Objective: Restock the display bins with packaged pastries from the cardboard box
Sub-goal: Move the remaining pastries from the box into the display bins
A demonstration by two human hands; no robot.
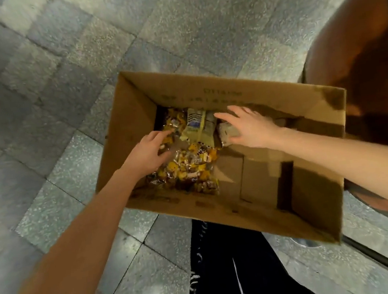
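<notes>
An open cardboard box [316, 195] stands on the floor below me. Clear packets of yellow and brown pastries [191, 169] lie piled in its left half. A pale yellow packet [198, 126] lies at the far end, with a greyish packet [229, 131] beside it on the right. Both arms reach down into the box. My left hand [148, 151] has its fingers spread over the pastry packets at the left. My right hand [247, 128] is spread over the greyish packet, thumb at its near edge, fingers extended toward the pale yellow packet. Neither hand is closed round anything.
The box sits on grey stone floor tiles [59, 90]. A brown curved fixture [360, 53] rises at the right, close to the box's far right corner. My dark trousers [228, 277] show below the box's near wall. The right half of the box's bottom is bare cardboard.
</notes>
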